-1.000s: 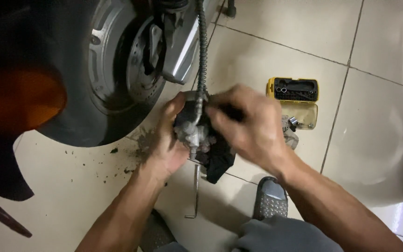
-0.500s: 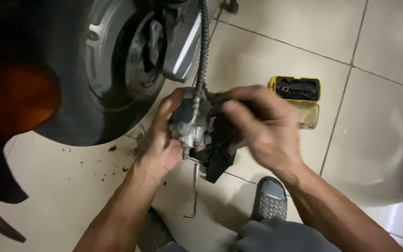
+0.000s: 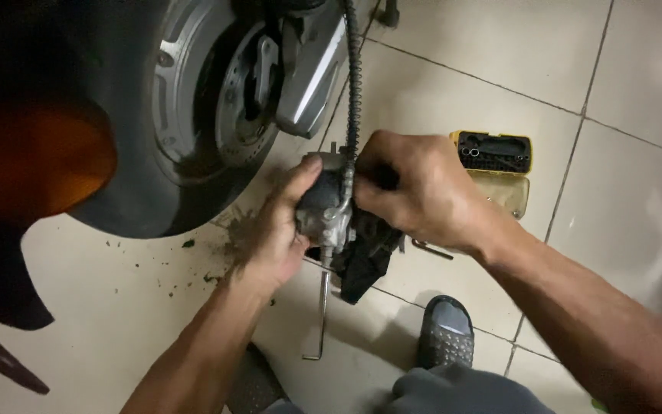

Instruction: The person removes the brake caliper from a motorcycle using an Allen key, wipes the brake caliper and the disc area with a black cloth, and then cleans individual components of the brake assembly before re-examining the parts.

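My left hand grips a grey metal brake caliper held above the tiled floor, thumb over its top. A braided black hose runs from the caliper up past the wheel. My right hand is closed over the caliper's right side, pressing a dark rag that hangs below it. Just left stands a motorcycle wheel with a black tyre and a silver brake disc.
A long L-shaped hex key lies on the beige tiles under the caliper. A yellow and black bit case lies open to the right. My grey sandal is below. Dirt crumbs are scattered near the tyre.
My right hand has shifted slightly left over the caliper, working the rag against it. The view has moved a little; my left hand keeps its hold.
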